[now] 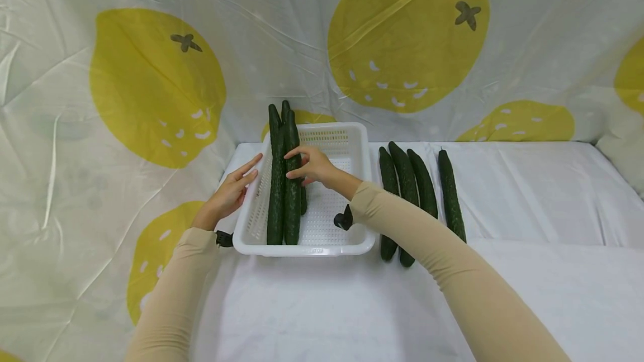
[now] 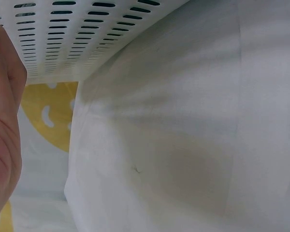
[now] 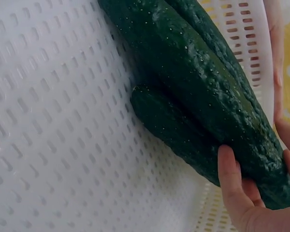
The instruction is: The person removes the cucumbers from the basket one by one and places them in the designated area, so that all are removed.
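Observation:
A white perforated plastic basket [image 1: 307,250] holds three dark green cucumbers along its left side, their far ends reaching past the back rim. My right hand [image 1: 317,166] grips the upper right cucumber [image 1: 292,211], thumb and fingers on either side of it. Beside that one lies the left cucumber [image 1: 274,205]. Partly hidden beneath them is a shorter-looking third cucumber [image 3: 169,125], clearer in the right wrist view. My left hand [image 1: 228,197] rests at the outside of the basket's left wall, its fingers fairly straight against the rim.
Right of the basket, several cucumbers [image 1: 405,172] lie side by side on the white cloth [image 1: 528,194], partly behind my right forearm. A single cucumber [image 1: 451,194] lies a little apart from them. A lemon-print sheet [image 1: 282,43] hangs behind and at the left.

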Tool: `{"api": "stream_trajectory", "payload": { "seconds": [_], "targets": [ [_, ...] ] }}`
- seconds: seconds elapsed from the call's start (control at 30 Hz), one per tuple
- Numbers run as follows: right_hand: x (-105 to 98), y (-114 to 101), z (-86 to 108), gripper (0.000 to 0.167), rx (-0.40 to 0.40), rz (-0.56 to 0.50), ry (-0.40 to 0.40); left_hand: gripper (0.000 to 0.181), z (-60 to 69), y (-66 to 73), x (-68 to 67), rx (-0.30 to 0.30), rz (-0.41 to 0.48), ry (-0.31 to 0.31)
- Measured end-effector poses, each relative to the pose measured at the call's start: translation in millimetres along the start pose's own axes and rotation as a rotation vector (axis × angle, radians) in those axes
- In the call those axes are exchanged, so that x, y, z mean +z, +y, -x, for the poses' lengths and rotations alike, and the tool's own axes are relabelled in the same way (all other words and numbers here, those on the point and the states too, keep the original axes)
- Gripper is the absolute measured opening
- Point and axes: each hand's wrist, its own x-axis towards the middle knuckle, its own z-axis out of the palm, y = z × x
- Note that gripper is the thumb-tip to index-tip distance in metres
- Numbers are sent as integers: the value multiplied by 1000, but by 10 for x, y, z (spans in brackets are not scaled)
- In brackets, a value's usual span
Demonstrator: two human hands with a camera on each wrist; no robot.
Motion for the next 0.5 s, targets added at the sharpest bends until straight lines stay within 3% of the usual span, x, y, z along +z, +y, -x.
{"api": "stream_trajectory", "payload": {
  "seconds": [0.23, 0.5],
  "targets": [
    [60, 19, 8, 50, -19, 25, 31, 54, 12, 26, 8, 8, -28, 0],
    [163, 82, 26, 62, -121, 191, 91, 55, 2, 5, 0, -5, 37, -34]
  ]
}}
